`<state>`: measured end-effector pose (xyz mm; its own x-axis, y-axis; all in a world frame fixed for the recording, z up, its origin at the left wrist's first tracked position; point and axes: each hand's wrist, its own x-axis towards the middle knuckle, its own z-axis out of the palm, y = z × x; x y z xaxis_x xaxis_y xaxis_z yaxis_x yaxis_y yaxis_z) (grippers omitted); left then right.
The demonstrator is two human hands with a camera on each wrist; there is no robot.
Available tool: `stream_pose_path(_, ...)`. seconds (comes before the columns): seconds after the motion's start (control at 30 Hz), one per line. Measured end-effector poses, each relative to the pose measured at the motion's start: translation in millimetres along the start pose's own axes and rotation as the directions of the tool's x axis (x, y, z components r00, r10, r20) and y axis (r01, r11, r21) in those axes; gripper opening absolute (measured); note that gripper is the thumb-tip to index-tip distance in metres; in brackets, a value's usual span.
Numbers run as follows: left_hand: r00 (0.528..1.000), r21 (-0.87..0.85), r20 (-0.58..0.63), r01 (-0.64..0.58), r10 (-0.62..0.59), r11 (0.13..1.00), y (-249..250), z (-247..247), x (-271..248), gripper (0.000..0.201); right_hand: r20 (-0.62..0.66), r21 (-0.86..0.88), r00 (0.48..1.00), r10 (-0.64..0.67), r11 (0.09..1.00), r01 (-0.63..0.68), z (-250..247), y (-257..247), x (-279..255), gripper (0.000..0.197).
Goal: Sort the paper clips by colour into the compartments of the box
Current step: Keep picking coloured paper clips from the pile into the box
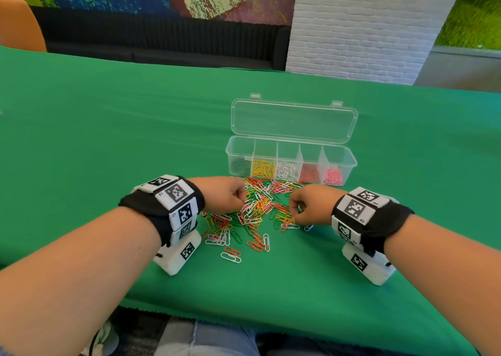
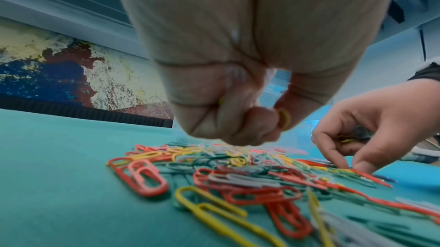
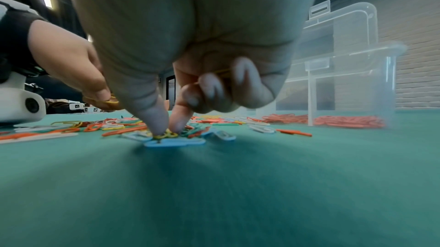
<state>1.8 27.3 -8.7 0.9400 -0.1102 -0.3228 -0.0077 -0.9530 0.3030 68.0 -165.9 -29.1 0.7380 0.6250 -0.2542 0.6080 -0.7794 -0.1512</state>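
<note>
A heap of mixed paper clips (image 1: 257,211) in red, yellow, green, white and pink lies on the green cloth in front of the clear box (image 1: 339,156). Its compartments hold, from left to right, green, yellow, white, red and pink clips. My left hand (image 1: 240,202) hovers over the heap's left side, fingers curled round yellow clips (image 2: 284,119). My right hand (image 1: 294,217) is down at the heap's right edge. Its thumb and forefinger pinch a yellow clip (image 3: 165,134) that lies on the cloth, and its curled fingers hold more yellow clips (image 3: 221,72).
The box lid (image 1: 292,119) stands open behind the compartments. The green cloth (image 1: 108,138) covers the whole table, and stray clips (image 1: 230,256) lie nearer to me. A white brick pillar (image 1: 366,24) and a dark bench stand beyond the far edge.
</note>
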Motion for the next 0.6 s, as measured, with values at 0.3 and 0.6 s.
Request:
stream_pose_path(0.3,0.995,-0.053,0.069,0.073,-0.069,0.996,9.6,-12.1,1.9,0.030,0.016,0.023,1.000,0.025,0.999,-0.025,-0.2,1.0,1.9,0.008)
stream_pose_path(0.6,0.989,-0.425,0.098,0.144,-0.112,0.894,14.1,-7.5,14.4,0.027,0.108,0.029,0.993,0.051,0.998,-0.054,0.3,0.9,2.4,0.007)
